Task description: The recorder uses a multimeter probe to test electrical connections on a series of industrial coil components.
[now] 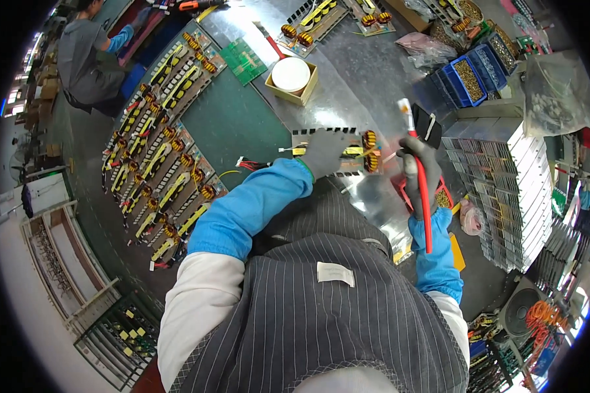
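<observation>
Left fingers (335,143) over circuit board (356,139), right fingers (430,156) around red brush (426,208)

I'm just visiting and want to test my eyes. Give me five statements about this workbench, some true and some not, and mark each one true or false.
1. The right hand holds a red brush. True.
2. The left hand is raised well away from any circuit board. False: the left hand rests on a circuit board.
3. Both hands are bare. False: both wear grey gloves.
4. A green board lies to the left of a yellow box. True.
5. The yellow box holds a blue bottle. False: a round white object sits in it.
</observation>
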`<state>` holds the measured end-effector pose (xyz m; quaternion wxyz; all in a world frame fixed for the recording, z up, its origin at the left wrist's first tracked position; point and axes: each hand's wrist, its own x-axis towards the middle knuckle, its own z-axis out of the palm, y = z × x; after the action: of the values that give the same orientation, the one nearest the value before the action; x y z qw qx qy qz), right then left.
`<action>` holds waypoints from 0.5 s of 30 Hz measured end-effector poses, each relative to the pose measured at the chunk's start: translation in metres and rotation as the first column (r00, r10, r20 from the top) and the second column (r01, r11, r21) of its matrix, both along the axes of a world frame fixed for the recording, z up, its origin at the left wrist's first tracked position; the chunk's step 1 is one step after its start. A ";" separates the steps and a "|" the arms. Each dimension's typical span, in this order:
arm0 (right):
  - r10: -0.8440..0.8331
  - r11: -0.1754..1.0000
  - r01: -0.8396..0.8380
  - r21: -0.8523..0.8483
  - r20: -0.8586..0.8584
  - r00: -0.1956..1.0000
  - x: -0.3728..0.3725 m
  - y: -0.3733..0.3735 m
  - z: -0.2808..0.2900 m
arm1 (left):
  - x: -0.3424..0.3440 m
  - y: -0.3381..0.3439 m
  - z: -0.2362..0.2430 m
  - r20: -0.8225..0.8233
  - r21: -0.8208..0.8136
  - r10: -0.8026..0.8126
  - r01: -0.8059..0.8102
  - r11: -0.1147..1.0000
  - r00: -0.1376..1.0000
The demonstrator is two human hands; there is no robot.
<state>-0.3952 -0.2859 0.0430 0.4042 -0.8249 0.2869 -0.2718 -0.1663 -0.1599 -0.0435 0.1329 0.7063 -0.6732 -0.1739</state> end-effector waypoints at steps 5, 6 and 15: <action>0.085 0.987 -0.083 -0.134 0.011 0.996 0.044 0.008 0.027 | 0.021 0.002 -0.044 -0.022 0.014 0.043 -0.043 0.999 0.999; 0.067 0.988 -0.068 -0.142 -0.009 0.998 0.043 0.012 0.027 | 0.018 0.003 -0.037 -0.113 -0.072 0.053 -0.061 0.996 0.992; 0.019 0.985 -0.023 0.168 0.025 1.000 0.049 0.025 0.027 | 0.160 0.023 -0.062 -0.530 -0.053 0.672 -0.811 0.583 0.518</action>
<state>-0.3463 -0.2604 0.0696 0.4788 -0.7875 0.2954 -0.2519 -0.0061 -0.1369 -0.1056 0.4516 0.8366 -0.2675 -0.1569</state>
